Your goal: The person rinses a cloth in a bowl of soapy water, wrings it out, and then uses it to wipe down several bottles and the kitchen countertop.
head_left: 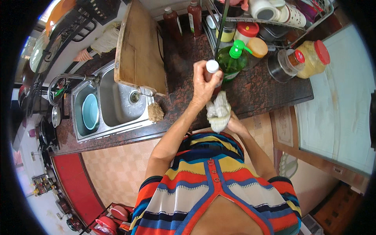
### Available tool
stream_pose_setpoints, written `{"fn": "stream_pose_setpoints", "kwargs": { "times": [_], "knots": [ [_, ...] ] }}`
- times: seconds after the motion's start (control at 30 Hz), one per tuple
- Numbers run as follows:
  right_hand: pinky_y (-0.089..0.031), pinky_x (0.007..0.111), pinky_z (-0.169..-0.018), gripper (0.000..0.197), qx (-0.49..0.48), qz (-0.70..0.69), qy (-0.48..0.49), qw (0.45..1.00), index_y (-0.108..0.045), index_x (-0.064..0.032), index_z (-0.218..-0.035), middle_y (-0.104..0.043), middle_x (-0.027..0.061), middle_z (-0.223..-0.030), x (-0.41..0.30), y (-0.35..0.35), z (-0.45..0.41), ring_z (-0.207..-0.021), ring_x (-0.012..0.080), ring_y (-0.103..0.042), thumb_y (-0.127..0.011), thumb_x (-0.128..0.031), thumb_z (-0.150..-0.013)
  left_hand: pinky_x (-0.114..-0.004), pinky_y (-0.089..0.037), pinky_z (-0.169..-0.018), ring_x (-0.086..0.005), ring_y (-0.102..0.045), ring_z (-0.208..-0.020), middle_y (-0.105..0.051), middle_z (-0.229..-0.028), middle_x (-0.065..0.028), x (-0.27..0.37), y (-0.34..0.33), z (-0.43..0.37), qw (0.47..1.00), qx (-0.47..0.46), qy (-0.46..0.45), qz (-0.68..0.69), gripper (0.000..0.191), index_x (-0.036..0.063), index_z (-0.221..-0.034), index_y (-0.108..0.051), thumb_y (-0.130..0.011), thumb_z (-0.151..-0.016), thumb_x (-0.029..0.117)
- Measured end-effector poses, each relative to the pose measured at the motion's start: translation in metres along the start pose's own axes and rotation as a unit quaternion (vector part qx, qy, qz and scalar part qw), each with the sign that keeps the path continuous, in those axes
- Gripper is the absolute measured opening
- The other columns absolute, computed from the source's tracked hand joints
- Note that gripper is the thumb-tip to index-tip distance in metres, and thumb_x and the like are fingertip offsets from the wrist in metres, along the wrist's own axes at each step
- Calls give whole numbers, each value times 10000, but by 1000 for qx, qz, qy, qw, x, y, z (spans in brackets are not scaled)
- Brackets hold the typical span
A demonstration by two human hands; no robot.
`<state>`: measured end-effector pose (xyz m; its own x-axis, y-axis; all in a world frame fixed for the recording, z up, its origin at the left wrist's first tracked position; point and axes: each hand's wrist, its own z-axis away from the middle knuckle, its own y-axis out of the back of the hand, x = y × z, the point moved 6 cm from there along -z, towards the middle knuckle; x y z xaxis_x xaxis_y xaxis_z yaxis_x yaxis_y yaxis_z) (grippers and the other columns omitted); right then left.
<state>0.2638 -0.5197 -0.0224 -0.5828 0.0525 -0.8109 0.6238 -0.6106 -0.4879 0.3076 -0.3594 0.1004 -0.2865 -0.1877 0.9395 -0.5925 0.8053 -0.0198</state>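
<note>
My left hand (202, 85) grips a bottle with a white cap (212, 66) near its top, over the dark red stone counter (188, 102). Little of the bottle's body shows past my fingers. In my right hand (234, 124) is a crumpled white cloth (218, 111), held just below the bottle at the counter's front edge. Whether the cloth touches the bottle cannot be told. Just right of the capped bottle stands a green pump bottle (232, 60).
A wooden cutting board (141, 50) stands upright beside the steel double sink (116, 102). A blue basin (90, 111) lies in the left bowl; a brown scrubber (155, 112) rests on the rim. Two reddish bottles (194, 19) stand behind. Jars (312, 58) and a wire rack (264, 20) occupy the right.
</note>
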Motion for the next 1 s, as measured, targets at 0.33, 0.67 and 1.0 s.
{"fn": "stream_pose_setpoints", "kwargs": {
  "times": [0.33,0.67,1.0],
  "knots": [
    [-455,270,-733,254,32,8,-1,999,-543,-8,-1053,-586,59,-966,-6,-1,3,-837,128,-557,-462,-112,-836,-384,-348,-878,-291,-418,-1022,-408,-1089,-150,5,10,-5,978,-92,-103,-156,575,21,-1091,-405,-683,-688,324],
    [-445,263,-707,239,19,195,-80,977,-632,-40,-930,-619,4,-889,-32,-14,22,-798,93,-543,-652,-52,-692,-403,-244,-996,-378,-269,-1203,-262,-1278,-271,-37,59,-200,945,169,57,-274,904,-54,-1274,-175,-747,-606,158],
    [-428,281,-766,264,31,188,9,982,-601,-18,-982,-615,47,-942,-40,-4,44,-868,128,-541,-615,-83,-726,-353,-404,-813,-256,-524,-912,-526,-1021,-168,-94,69,-252,986,121,19,-116,672,-28,-1104,-418,-769,-574,192]
  ]
}}
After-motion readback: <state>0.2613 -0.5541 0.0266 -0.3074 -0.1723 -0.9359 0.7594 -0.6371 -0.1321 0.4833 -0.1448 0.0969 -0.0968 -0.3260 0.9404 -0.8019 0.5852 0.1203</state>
